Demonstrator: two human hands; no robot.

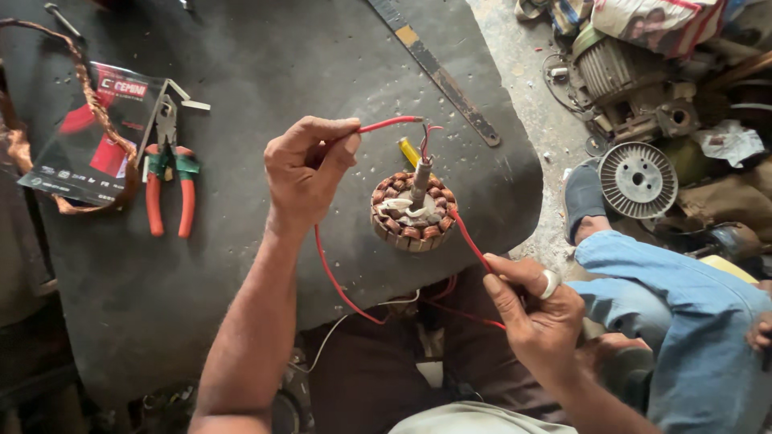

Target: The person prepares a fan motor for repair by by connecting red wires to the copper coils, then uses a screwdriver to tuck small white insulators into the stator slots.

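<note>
A round motor stator (412, 212) wound with copper coils lies near the front edge of a dark bench (265, 72), its shaft pointing up. My left hand (308, 167) pinches a red wire (392, 123) just left of the shaft's top. My right hand (535, 309), with a ring on one finger, grips another red wire (469, 241) that runs down from the stator. A loop of red wire (336, 283) hangs below the bench edge between both hands.
Red-handled pliers (170, 178) lie at the left beside a glossy dark packet (87, 133) and a coil of copper wire (96, 112). A flat metal bar (438, 72) crosses the bench top. At the right sit another person's blue-trousered leg (667, 313), a finned disc (638, 179) and motor parts (635, 80).
</note>
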